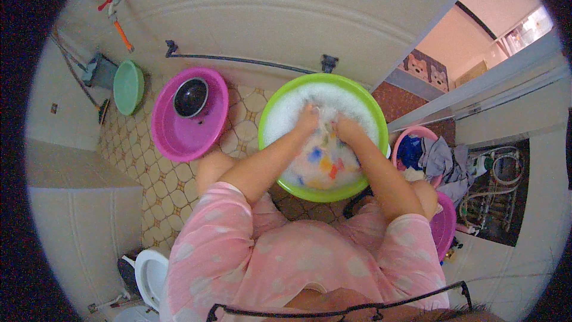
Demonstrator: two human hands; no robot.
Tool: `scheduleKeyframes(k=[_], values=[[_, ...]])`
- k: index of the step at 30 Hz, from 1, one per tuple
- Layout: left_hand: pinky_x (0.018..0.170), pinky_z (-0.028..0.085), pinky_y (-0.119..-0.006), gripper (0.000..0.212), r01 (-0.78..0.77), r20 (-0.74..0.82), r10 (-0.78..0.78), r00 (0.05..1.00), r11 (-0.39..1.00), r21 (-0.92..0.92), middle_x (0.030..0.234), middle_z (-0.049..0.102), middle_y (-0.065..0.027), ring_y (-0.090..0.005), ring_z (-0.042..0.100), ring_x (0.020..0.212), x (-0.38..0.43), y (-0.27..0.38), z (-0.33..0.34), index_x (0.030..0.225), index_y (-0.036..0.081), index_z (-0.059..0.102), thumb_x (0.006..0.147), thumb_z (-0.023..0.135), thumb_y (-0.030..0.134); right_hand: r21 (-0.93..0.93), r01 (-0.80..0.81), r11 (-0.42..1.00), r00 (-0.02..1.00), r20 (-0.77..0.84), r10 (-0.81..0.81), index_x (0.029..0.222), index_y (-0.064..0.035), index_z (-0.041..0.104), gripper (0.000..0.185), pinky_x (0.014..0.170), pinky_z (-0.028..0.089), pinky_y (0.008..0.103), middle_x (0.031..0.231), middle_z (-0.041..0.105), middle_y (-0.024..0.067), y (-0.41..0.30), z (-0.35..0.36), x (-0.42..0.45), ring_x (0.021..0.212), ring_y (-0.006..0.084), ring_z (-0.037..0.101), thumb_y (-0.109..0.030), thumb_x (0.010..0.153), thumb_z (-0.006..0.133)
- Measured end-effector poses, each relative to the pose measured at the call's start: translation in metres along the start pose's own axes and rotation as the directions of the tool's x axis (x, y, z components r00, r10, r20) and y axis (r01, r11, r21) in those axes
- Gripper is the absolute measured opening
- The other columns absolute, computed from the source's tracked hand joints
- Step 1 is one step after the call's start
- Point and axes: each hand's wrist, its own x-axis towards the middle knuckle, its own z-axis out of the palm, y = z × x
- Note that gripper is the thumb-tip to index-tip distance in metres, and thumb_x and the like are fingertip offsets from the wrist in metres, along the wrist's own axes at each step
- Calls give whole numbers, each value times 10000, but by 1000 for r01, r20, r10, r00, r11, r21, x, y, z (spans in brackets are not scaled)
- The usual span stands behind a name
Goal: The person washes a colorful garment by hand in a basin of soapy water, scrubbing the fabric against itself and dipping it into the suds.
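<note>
Before me a lime-green plastic basin (325, 196) holds white suds (280, 124). A wet, pale cloth (326, 154) with blue, yellow and red patches lies among the foam, its edges blurred. In the upper middle of the basin, my left hand (307, 117) grips part of this cloth. Just to its right, my right hand (348, 130) is closed on another part. Foam and cloth hide most of the fingertips.
On the tiled floor (172, 197), a magenta basin (192, 136) contains a dark bowl (191, 97). A green basin (128, 88) leans farther left. To the right, a pink basin (415, 131) holds heaped clothes (440, 158), near another magenta basin (443, 226). A toilet (151, 273) stands lower left.
</note>
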Motion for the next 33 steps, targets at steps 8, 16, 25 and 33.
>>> scheduleKeyframes(k=[8,16,25,33], values=[[897,340,-378,345,226,254,-121,960,868,-442,1079,499,-159,-302,463,989,-26,61,2,1092,58,488,843,375,269,88,437,895,682,-681,-266,1117,-25,469,405,808,404,412,967,564,215,-12,16,3,900,364,538,-268,794,494],[770,426,-365,292,-50,154,84,984,976,-211,907,569,-103,-241,521,831,-44,95,-12,879,54,551,833,436,319,152,384,911,842,-462,-278,926,-51,556,247,695,421,440,862,578,183,-78,-18,-70,791,359,545,-256,813,478],[701,437,-340,410,430,340,-264,903,599,-676,843,572,-67,-196,543,761,-70,110,-9,907,93,533,867,332,448,-94,201,975,911,-349,-221,879,-18,505,234,684,445,452,860,559,203,-56,-44,-50,805,366,549,-227,825,412],[772,440,-351,318,221,257,-58,965,709,-669,1031,532,-90,-206,533,902,-50,132,-38,1030,72,475,875,358,323,351,346,870,841,-527,-122,1094,-23,426,410,793,418,388,1057,489,185,-33,-70,-55,929,319,513,-94,719,575]])
